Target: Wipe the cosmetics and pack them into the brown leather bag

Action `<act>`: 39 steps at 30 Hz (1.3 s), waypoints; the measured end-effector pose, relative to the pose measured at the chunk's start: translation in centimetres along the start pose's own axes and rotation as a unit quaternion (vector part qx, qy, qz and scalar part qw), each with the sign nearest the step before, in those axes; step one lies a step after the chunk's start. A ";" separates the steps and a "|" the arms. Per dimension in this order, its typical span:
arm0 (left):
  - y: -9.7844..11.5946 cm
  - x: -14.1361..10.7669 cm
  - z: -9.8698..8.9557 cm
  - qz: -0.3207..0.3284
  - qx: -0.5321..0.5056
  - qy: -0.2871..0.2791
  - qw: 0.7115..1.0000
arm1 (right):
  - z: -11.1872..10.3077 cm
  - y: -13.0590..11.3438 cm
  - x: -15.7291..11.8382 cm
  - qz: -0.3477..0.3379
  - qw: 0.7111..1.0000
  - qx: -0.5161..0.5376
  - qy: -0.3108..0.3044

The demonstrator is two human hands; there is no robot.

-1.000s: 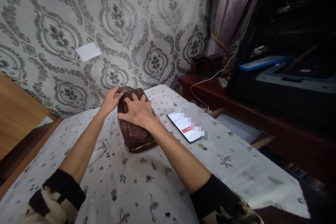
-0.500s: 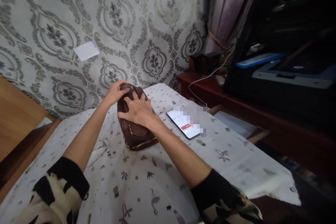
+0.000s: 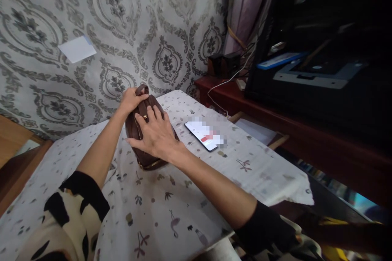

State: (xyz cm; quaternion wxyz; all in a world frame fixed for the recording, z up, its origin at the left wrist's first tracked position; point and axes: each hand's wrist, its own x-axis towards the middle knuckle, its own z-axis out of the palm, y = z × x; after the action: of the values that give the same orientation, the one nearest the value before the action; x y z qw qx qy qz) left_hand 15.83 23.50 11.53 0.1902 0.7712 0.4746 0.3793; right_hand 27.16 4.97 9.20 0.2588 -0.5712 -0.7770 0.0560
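A brown leather handbag with gold-coloured zips lies on the patterned white cloth. My left hand grips its far end, the thumb across the top beside a small raised strap loop; the other fingers are mostly hidden behind the bag. Flat on the bag's upper face lies my right hand, fingers spread and thumb out to the left. Part of the bag is covered by this hand. To the right, apart from both hands, rests a phone with its screen lit.
Behind the cloth rises a wall with grey patterned paper; a white card is on it. At right stand a dark red cabinet, an open drawer, a large black screen and a white cable. A wooden board borders the left.
The view has shifted, so the scene sits further left. My left hand has bared the strap loop, which now stands up. My right hand stays spread on the bag.
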 end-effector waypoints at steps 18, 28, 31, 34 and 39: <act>0.2 0.0 1.0 -0.067 -0.030 0.051 0.996 | 1.1 0.2 -0.1 -0.003 0.999 -0.004 0.046; 0.7 -1.3 0.9 -0.040 -0.071 0.053 0.995 | 1.2 0.3 -0.1 -0.002 0.999 -0.013 0.051; 0.9 -1.7 0.9 -0.037 -0.078 0.050 0.995 | 1.1 0.2 -0.2 -0.002 0.998 -0.013 0.055; 1.1 -2.0 0.7 -0.031 -0.083 0.044 0.995 | 1.1 0.2 -0.3 -0.003 0.998 -0.013 0.055; 1.1 -2.4 0.5 -0.022 -0.090 0.024 0.995 | 1.2 0.3 -0.2 -0.003 0.998 -0.016 0.057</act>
State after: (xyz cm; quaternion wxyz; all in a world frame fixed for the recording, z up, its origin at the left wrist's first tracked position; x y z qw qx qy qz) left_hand 16.20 20.89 10.97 0.2552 0.7311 0.4598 0.4347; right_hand 26.89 5.10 7.98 0.2936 -0.5751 -0.7635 0.0101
